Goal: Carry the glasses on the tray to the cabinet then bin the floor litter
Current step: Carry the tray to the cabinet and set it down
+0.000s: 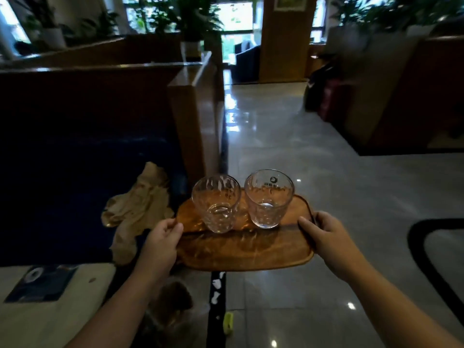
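I hold a brown wooden tray (241, 252) level in front of me, above the floor. My left hand (163, 238) grips its left edge and my right hand (324, 233) grips its right edge. Two empty clear glasses stand upright on the tray's far half: a ribbed glass (216, 203) on the left and a glass with a dark logo (268, 197) on the right. On the floor below the tray lie a small yellow-green scrap (228, 322) and white bits (216, 285) along a dark strip.
A dark blue bench seat (62, 184) with a crumpled tan cloth (140, 209) is at the left, beside a wooden partition (195, 116). A pale table (57, 310) with a dark card is lower left. Glossy tiled floor (288, 151) runs ahead; a wooden counter with plants is at the right.
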